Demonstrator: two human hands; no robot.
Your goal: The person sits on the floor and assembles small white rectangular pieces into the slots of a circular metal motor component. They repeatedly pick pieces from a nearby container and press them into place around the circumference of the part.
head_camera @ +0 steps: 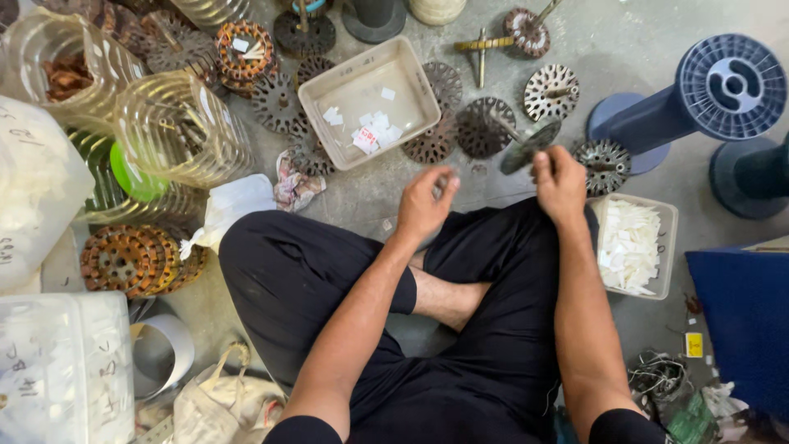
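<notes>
Slotted metal disc [526, 146] on its shaft sits at my right hand [560, 185], whose grip is closed around the shaft just below the disc; the disc itself is blurred. My left hand [423, 204] hangs just beside it with fingers curled, thumb and forefinger nearly meeting; I cannot tell whether they pinch anything. Ahead of me on the floor lies a beige square tray [408, 78] with small white slips and one red-printed label. At my right knee a second tray [667, 247] holds white paper pieces. A tiny yellow tag [694, 344] lies by a blue cushion [744, 321].
</notes>
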